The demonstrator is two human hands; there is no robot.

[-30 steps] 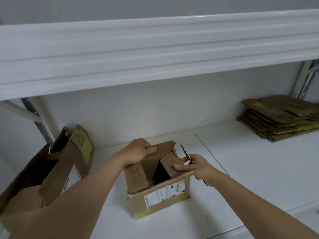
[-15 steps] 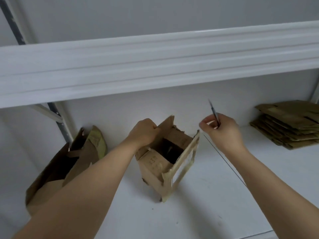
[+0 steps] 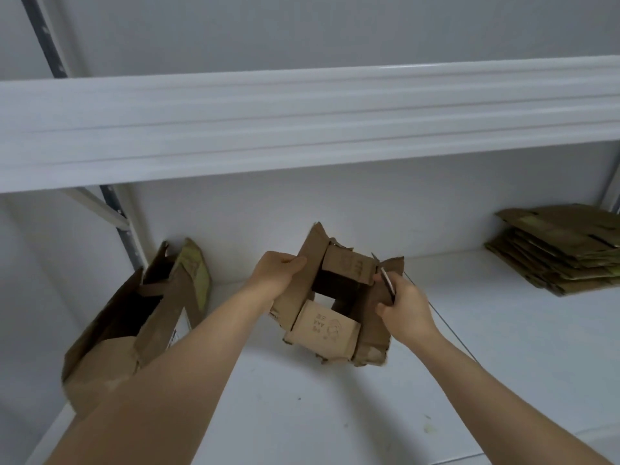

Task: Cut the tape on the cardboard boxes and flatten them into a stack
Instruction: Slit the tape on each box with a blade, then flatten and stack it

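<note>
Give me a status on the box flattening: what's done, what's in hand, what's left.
Done: a stack of flattened boxes lies at the right end of the shelf. In hand: the small cardboard box is held up with its flaps open, the left hand gripping one side flap and the right hand on the other side while holding a cutter. Left: collapsing this box, stacking it, then the larger open box at left.

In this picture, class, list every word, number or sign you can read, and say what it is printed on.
None can be read in full.
Near flap of the small box: printed marks and a round drawn logo, too blurred to read.
Far flap: faint print, unreadable.
Large box: white label edge, unreadable.
</note>
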